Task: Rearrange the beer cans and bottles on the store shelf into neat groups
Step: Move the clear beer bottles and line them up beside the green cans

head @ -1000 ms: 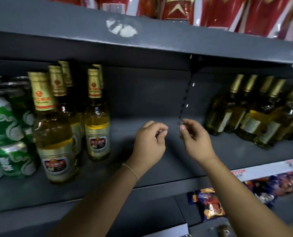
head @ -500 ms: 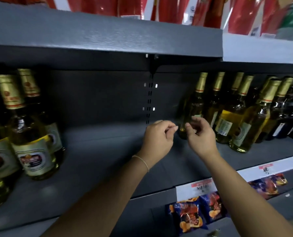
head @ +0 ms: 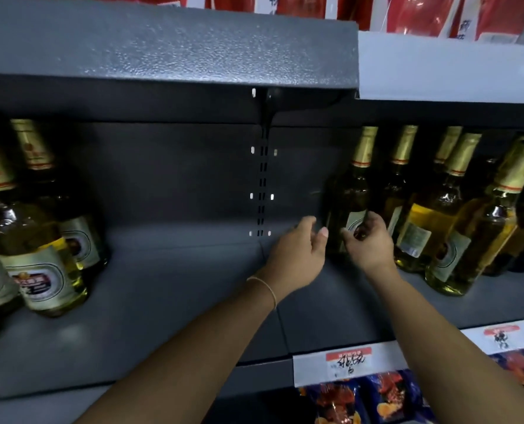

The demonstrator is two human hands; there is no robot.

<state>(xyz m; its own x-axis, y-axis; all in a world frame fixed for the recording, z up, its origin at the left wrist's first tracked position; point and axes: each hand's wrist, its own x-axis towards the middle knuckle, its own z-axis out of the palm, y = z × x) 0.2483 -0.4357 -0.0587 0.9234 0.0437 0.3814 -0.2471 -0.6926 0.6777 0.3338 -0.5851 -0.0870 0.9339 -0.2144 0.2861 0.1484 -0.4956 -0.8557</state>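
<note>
Reaching toward the nearest bottle (head: 350, 206) of the right group, the right hand (head: 369, 243) has its fingers (head: 372, 220) curled against the bottle's pale label; whether they actually grip it I cannot tell. The left hand (head: 297, 255) hovers just beside that bottle, fingers loosely spread and holding nothing. The bottle is clear glass with yellow-green liquid and a gold foil neck banded in red. It stands upright at the left edge of the right group (head: 456, 209), where at least six bottles show. Between it and the left group (head: 37, 228), four or so bottles, the grey shelf (head: 178, 286) lies bare. Two price tags (head: 349, 361) sit on the front lip.
</note>
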